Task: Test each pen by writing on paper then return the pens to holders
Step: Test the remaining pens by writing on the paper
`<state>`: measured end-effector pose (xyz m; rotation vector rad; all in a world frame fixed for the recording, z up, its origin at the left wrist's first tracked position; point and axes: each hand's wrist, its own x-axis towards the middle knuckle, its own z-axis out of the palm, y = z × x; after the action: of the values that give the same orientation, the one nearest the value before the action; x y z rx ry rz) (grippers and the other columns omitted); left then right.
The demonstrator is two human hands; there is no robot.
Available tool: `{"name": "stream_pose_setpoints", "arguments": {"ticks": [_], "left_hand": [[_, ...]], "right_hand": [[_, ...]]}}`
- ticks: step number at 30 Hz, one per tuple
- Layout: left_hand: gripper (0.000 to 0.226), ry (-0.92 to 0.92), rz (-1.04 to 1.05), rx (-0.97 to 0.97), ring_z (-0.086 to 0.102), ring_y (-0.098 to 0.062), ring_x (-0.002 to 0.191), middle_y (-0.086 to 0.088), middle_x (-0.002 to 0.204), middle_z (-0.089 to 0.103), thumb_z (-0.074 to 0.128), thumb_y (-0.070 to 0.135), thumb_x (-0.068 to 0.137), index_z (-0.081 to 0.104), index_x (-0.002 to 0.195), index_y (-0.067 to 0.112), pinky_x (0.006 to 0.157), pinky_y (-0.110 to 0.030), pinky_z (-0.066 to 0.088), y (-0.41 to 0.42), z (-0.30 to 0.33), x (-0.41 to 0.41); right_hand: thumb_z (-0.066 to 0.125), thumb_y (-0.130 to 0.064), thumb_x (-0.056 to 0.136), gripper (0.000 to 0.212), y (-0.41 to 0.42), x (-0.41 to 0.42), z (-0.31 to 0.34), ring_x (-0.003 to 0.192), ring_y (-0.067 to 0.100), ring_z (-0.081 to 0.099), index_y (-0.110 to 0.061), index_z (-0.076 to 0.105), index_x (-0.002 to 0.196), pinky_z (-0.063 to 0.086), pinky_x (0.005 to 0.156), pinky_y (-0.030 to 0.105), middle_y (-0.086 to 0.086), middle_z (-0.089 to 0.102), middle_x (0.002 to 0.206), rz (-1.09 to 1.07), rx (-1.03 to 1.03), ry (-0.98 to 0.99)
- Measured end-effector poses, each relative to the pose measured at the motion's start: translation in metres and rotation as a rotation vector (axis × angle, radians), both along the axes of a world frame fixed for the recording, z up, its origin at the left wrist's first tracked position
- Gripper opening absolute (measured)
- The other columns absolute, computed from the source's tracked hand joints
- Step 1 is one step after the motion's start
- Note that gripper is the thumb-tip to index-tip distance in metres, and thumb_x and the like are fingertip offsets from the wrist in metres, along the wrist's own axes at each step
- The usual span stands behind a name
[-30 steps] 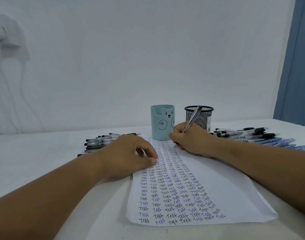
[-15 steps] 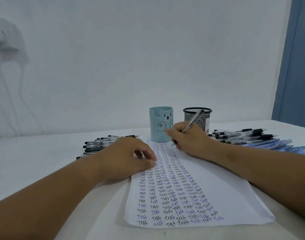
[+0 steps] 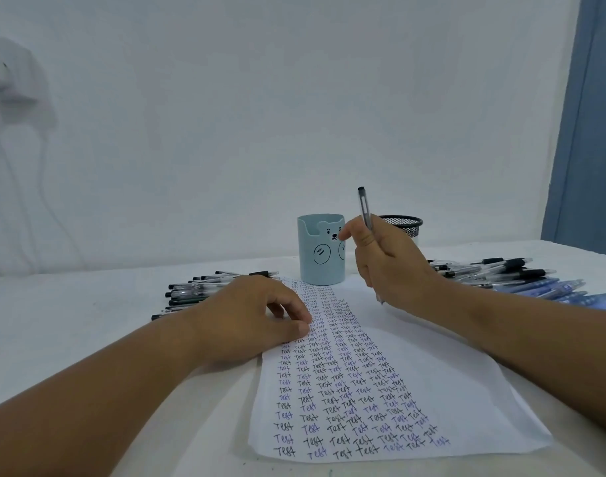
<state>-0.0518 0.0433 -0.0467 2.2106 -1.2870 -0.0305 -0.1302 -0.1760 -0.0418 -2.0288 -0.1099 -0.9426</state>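
Observation:
A white sheet of paper (image 3: 466, 390) covered in columns of the word "Test" lies on the table in front of me. My left hand (image 3: 250, 318) rests flat on its left edge, fingers curled and holding nothing. My right hand (image 3: 387, 266) is raised above the paper's far end, gripping a clear pen (image 3: 364, 208) that stands nearly upright, its tip just below the hand. Behind stand a light blue bear holder (image 3: 320, 253) and a black mesh holder (image 3: 406, 225), the latter partly hidden by my right hand.
A pile of clear pens with black caps (image 3: 198, 292) lies left of the paper. A second pile of black and blue pens (image 3: 521, 280) lies to the right. A white wall rises behind the white table (image 3: 71, 321), with a blue curtain (image 3: 590, 132) at far right.
My right hand has lifted off the paper and turned the pen from a slanted writing position to nearly upright. The left hand has stayed on the paper's edge.

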Motion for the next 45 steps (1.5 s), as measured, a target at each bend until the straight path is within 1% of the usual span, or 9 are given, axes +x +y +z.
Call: {"name": "stream_pose_setpoints", "arguments": {"ticks": [5,10,13,17,23,28,31,39,45], "left_hand": [[0.008,0.002,0.001,-0.007,0.062,0.007,0.094,0.031,0.093,0.067,0.076,0.043,0.085,0.077,0.093,0.041,0.08,-0.015,0.045,0.0,0.0,-0.001],[0.009,-0.001,-0.002,0.008,0.062,0.006,0.095,0.031,0.095,0.068,0.075,0.043,0.086,0.077,0.095,0.04,0.086,-0.019,0.05,0.001,0.001,-0.002],[0.009,-0.022,-0.007,0.011,0.061,0.007,0.096,0.031,0.096,0.067,0.074,0.044,0.087,0.077,0.095,0.04,0.083,-0.017,0.048,0.002,0.001,-0.002],[0.008,-0.081,-0.007,0.008,0.059,0.009,0.098,0.032,0.097,0.065,0.073,0.044,0.087,0.075,0.094,0.041,0.078,-0.013,0.045,0.003,-0.001,-0.003],[0.011,-0.222,-0.025,0.023,0.057,0.009,0.098,0.035,0.099,0.062,0.064,0.049,0.091,0.073,0.09,0.041,0.075,-0.014,0.044,-0.001,0.0,-0.008],[0.049,-0.171,-0.02,-0.009,0.061,0.005,0.09,0.03,0.094,0.067,0.035,0.075,0.08,0.072,0.089,0.044,0.073,-0.021,0.043,0.0,-0.003,-0.003],[0.049,-0.14,-0.01,-0.022,0.06,0.007,0.091,0.028,0.094,0.068,0.035,0.075,0.078,0.073,0.091,0.047,0.074,-0.021,0.043,0.0,-0.003,-0.002],[0.054,-0.122,-0.011,-0.02,0.059,0.007,0.095,0.025,0.098,0.069,0.038,0.076,0.072,0.074,0.091,0.041,0.076,-0.018,0.045,0.0,-0.001,-0.006],[0.027,-0.121,-0.009,0.004,0.06,0.01,0.097,0.029,0.1,0.068,0.053,0.059,0.087,0.074,0.094,0.043,0.081,-0.019,0.044,0.0,0.0,-0.005]], "right_hand": [[0.039,-0.04,0.105,0.035,-0.003,-0.003,-0.001,0.041,0.006,0.039,-0.014,0.061,0.095,0.033,0.039,0.017,-0.015,0.042,0.043,-0.012,-0.046,0.028],[0.038,-0.059,0.095,0.028,0.0,-0.004,0.0,0.044,0.004,0.042,-0.041,0.059,0.095,0.039,0.049,0.025,-0.017,0.05,0.046,0.032,-0.138,-0.008],[0.034,-0.07,0.093,0.04,-0.002,-0.001,-0.001,0.043,0.012,0.042,-0.037,0.055,0.102,0.039,0.045,0.033,-0.009,0.045,0.047,0.002,-0.149,-0.011],[0.034,-0.054,0.101,0.024,-0.009,0.0,0.005,0.042,0.011,0.038,-0.033,0.044,0.105,0.032,0.045,0.025,-0.008,0.044,0.046,-0.063,-0.177,0.015],[0.06,-0.028,0.1,0.01,-0.03,-0.024,0.04,0.048,0.006,0.042,-0.024,0.064,0.092,0.037,0.053,0.017,0.002,0.057,0.064,-0.151,-0.303,0.002],[0.072,-0.025,0.092,0.005,-0.08,-0.05,0.077,0.059,0.0,0.055,-0.027,0.073,0.096,0.04,0.057,0.011,-0.02,0.064,0.064,-0.328,-0.625,0.398],[0.074,-0.015,0.089,0.013,-0.11,-0.062,0.08,0.063,0.008,0.06,-0.028,0.074,0.094,0.044,0.059,0.013,-0.01,0.069,0.066,-0.347,-0.669,0.596],[0.067,-0.013,0.095,0.016,-0.154,-0.055,0.057,0.088,0.007,0.062,-0.017,0.078,0.105,0.043,0.083,0.022,-0.004,0.074,0.099,-0.486,-0.637,0.697],[0.061,-0.008,0.096,0.023,-0.164,-0.053,0.045,0.098,0.008,0.062,-0.017,0.077,0.11,0.044,0.084,0.021,-0.008,0.072,0.099,-0.481,-0.597,0.748]]}}
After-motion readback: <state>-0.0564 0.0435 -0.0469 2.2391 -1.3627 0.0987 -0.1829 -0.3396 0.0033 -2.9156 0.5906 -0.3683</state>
